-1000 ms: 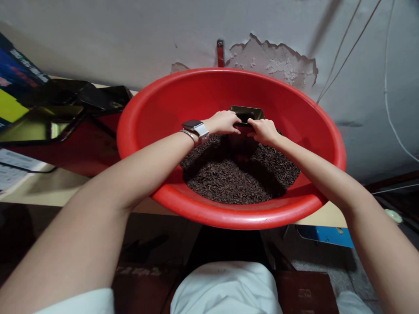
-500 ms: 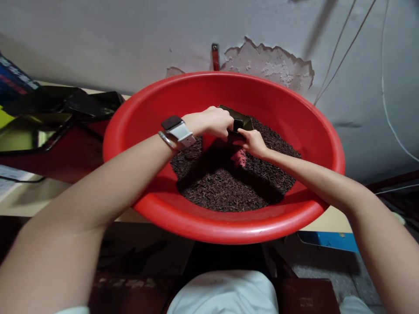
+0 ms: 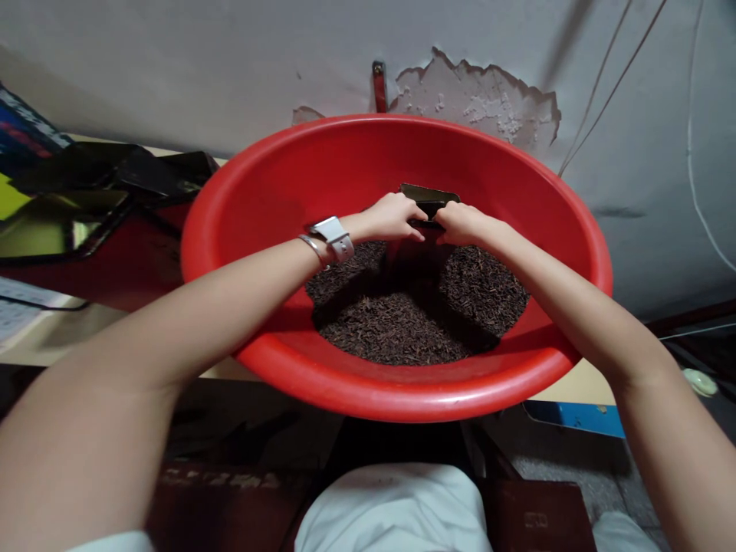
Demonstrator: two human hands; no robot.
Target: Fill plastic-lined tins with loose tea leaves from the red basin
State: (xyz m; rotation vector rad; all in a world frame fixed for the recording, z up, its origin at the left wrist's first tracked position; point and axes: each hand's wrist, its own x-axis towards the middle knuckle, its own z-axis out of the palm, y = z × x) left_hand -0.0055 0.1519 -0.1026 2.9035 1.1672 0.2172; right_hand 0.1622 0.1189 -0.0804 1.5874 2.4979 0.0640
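One left hand (image 3: pixel 392 216), one right hand (image 3: pixel 464 222) grasped one open container (image 3: pixel 426 193) within one red basin (image 3: pixel 419 397); one dark, loose heap (image 3: pixel 396 331) lay below hands.

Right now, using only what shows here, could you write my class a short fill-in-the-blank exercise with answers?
1. The wide basin is coloured ____.
2. The watch is on the ____ wrist.
3. The left hand grips the container together with the ____ hand.

Missing words: red; left; right.
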